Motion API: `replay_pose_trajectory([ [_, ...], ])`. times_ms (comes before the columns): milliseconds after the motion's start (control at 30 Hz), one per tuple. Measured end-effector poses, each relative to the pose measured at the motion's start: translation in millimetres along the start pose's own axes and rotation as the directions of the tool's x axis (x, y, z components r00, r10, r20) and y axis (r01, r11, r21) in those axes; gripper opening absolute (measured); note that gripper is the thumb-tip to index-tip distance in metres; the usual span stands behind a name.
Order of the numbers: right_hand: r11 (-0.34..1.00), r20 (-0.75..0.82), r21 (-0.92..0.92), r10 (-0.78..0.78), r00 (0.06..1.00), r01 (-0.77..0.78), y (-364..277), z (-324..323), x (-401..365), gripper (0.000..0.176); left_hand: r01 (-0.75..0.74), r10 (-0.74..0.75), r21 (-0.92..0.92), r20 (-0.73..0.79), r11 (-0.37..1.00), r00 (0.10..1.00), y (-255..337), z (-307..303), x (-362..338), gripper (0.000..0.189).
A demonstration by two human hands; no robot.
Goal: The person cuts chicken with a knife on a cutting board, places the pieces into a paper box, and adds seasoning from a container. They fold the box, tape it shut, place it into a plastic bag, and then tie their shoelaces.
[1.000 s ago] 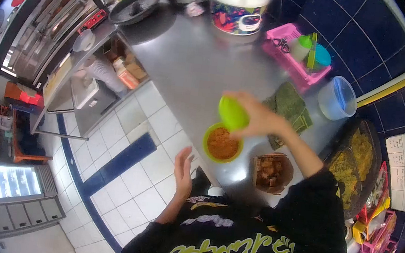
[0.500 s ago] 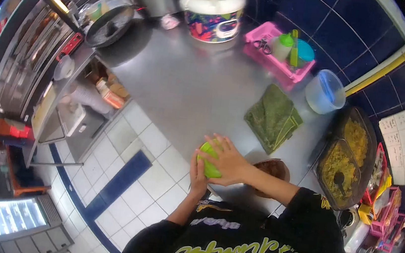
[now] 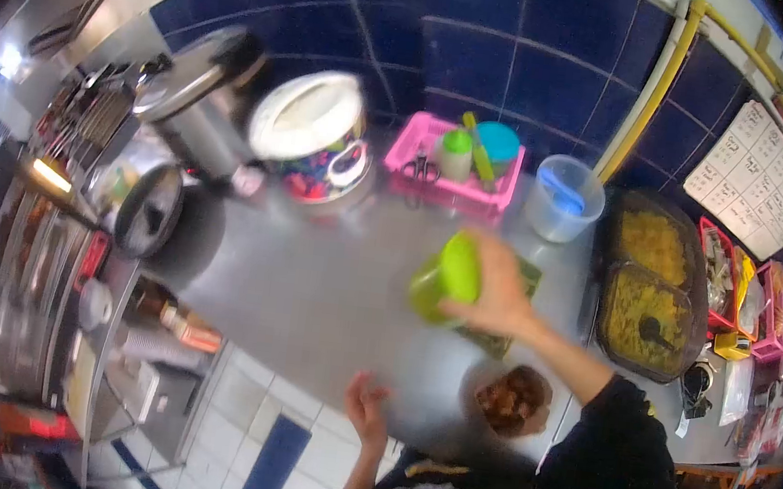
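Note:
My right hand (image 3: 495, 281) grips a bright green plastic cup (image 3: 431, 293), tilted above the steel counter and slightly blurred by motion. Under that hand lies a folded dark green cloth (image 3: 531, 275), mostly covered from view. My left hand (image 3: 367, 404) hovers at the counter's front edge, holding nothing, its fingers loosely bent and apart. A brown bowl-like container (image 3: 542, 408) with chunks of brown food (image 3: 511, 400) stands close to my body, below my right forearm.
Along the back are a patterned pot (image 3: 308, 172) with a white lid, a pink basket (image 3: 483, 200) and a clear tub (image 3: 563, 221). A black tray (image 3: 599, 302) of yellow food stands at right. A pan (image 3: 149, 212) is at left, beside a display cabinet (image 3: 9, 298).
My hands have separated. The right one has carried the green cup up and over the cloth; the left has let go of it and stayed low. The view has turned toward the back wall.

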State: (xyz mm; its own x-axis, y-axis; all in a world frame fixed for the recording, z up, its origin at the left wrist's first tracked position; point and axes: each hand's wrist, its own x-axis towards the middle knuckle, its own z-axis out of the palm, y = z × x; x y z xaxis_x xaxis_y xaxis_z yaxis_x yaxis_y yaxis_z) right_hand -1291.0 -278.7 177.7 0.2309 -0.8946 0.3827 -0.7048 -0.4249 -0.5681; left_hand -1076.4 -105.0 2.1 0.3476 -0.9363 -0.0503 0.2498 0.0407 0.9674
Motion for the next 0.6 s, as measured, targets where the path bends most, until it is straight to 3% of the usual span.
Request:
replay_pose_trajectory([
  [33,0.994,-0.106,-0.014,0.105,0.989,-0.107,11.4,-22.2,31.3,0.094,0.039,-0.04,0.011,0.104,0.999,0.994,-13.2,-3.6,-0.9,0.033],
  [100,0.953,-0.281,-0.154,0.211,0.936,-0.261,40.5,-56.5,98.7,0.088,0.014,-0.06,0.108,0.431,0.994,0.9,-43.5,-0.2,-5.4,0.036],
  [167,0.85,-0.435,-0.353,0.222,0.872,-0.392,89.3,-64.7,156.3,0.084,-0.245,0.016,0.241,0.681,0.939,0.732,-14.4,34.7,-10.9,0.053],
  [233,0.746,-0.502,-0.415,0.29,0.815,-0.52,132.4,-59.1,201.6,0.087,-0.396,0.213,0.1,0.71,0.913,0.671,-10.7,66.6,-21.7,0.074],
  [267,0.745,-0.5,-0.42,0.287,0.817,-0.518,146.2,-53.1,217.5,0.087,-0.422,0.266,0.076,0.672,0.904,0.691,-26.6,77.4,-35.7,0.079],
  [333,0.631,-0.414,-0.427,0.5,0.76,-0.648,164.0,-36.5,244.2,0.09,-0.448,0.317,0.053,0.634,0.892,0.706,-33.6,105.4,-49.3,0.085],
  [367,0.604,-0.364,-0.437,0.559,0.745,-0.667,170.5,-25.4,250.5,0.098,0.119,-0.119,0.044,0.645,0.992,0.755,-11.6,128.6,-48.3,0.084],
  [400,0.653,-0.271,-0.504,0.501,0.822,-0.565,182.3,-18.3,253.4,0.102,0.652,-0.518,0.05,0.655,0.757,0.551,3.1,145.5,-45.0,0.083],
  [433,0.721,-0.215,-0.448,0.487,0.847,-0.528,183.8,-18.2,257.5,0.101,0.742,-0.586,0.064,0.659,0.668,0.471,-2.1,155.2,-48.8,0.085],
  [467,0.753,-0.263,-0.376,0.472,0.841,-0.54,183.6,-13.7,256.7,0.097,0.553,-0.444,0.071,0.683,0.83,0.58,-17.8,157.5,-52.6,0.087],
  [500,0.771,-0.35,-0.341,0.426,0.834,-0.537,187.2,-14.7,250.9,0.093,0.185,-0.203,0.101,0.69,0.978,0.695,-35.3,157.0,-56.6,0.089],
  [533,0.837,-0.39,-0.343,0.287,0.875,-0.427,183.2,-24.7,229.7,0.087,-0.137,-0.006,0.157,0.68,0.978,0.733,-50.9,150.9,-61.5,0.091],
  [567,0.866,-0.416,-0.401,0.117,0.902,-0.297,174.0,-37.8,196.2,0.074,-0.338,0.105,0.227,0.671,0.913,0.734,-61.8,144.7,-61.9,0.093],
  [600,0.937,-0.261,-0.315,0.065,0.963,-0.149,161.5,-57.0,151.8,0.067,-0.417,0.13,0.292,0.666,0.861,0.735,-72.3,139.1,-66.5,0.095],
])
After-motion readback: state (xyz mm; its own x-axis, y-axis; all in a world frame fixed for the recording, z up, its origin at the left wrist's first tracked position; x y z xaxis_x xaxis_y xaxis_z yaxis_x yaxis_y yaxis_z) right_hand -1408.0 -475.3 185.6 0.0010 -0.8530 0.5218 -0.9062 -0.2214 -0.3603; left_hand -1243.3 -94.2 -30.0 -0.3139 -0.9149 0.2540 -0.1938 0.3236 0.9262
